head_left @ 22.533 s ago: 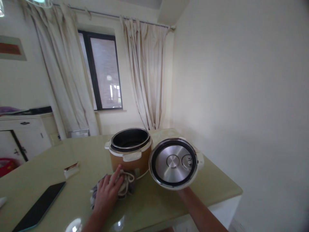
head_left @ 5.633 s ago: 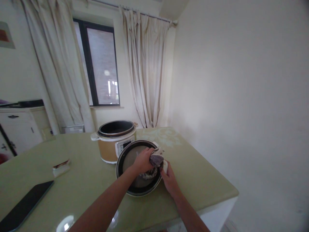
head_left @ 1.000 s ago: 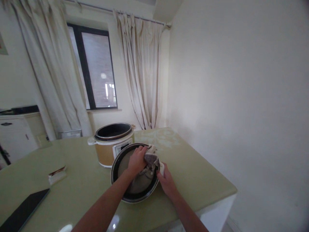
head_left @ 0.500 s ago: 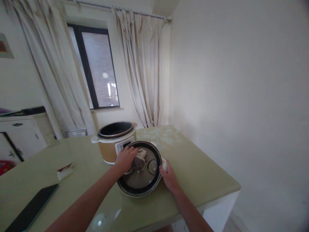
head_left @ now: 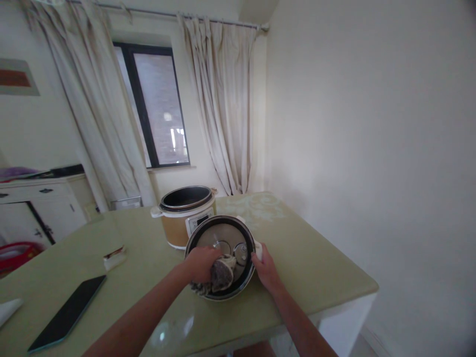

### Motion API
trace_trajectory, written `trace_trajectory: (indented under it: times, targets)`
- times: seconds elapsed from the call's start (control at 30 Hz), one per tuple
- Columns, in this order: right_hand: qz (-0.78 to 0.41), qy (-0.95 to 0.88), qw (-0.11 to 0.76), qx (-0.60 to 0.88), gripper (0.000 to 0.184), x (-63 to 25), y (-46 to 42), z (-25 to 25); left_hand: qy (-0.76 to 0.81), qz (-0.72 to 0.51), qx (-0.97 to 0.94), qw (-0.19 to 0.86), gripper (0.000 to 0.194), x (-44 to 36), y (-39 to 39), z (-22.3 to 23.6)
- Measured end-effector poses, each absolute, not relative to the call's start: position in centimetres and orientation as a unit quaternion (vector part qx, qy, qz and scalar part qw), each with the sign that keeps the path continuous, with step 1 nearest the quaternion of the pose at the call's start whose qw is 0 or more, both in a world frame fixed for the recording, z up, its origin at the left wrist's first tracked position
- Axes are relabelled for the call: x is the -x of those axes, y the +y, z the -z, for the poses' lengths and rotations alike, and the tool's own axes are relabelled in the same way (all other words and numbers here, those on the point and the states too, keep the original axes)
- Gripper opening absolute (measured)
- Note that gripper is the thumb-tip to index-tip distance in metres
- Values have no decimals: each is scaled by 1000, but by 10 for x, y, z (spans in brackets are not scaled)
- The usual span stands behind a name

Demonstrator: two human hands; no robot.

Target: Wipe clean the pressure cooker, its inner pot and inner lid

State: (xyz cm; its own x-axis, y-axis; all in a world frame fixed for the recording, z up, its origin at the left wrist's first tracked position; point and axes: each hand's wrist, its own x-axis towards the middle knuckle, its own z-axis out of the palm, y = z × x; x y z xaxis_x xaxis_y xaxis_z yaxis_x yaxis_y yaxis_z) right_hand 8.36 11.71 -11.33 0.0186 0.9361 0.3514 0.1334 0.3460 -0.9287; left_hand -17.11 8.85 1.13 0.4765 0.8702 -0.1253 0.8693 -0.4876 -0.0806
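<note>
Tilted up on the table is a round pressure cooker lid (head_left: 223,233), its metal inner face and black seal ring turned toward me. My right hand (head_left: 267,267) grips the white handle tab (head_left: 258,251) at the lid's right edge. In my left hand (head_left: 204,264) is a bunched grey-and-white cloth (head_left: 223,272), pressed against the lower part of the lid's inner face. Right behind the lid stands the cooker body (head_left: 174,229), gold and white with a control panel, its dark pot open at the top.
On the table (head_left: 308,272), a dark tablet-like slab (head_left: 69,312) and a small white packet (head_left: 114,258) lie to the left. A white piece (head_left: 8,310) shows at the far left edge. Behind are curtains (head_left: 226,99), a window (head_left: 161,104) and a white cabinet (head_left: 55,208).
My left hand has moved the cloth from the middle of the lid down to its lower edge. My right hand keeps its hold on the handle. The view has shifted slightly left.
</note>
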Motion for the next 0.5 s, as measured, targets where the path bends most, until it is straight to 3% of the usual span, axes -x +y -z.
trace_trajectory:
  times: [0.5]
  targets:
    - [-351, -607, 558, 444, 49, -86, 119, 117, -454, 2, 891, -14, 37, 136, 84, 12]
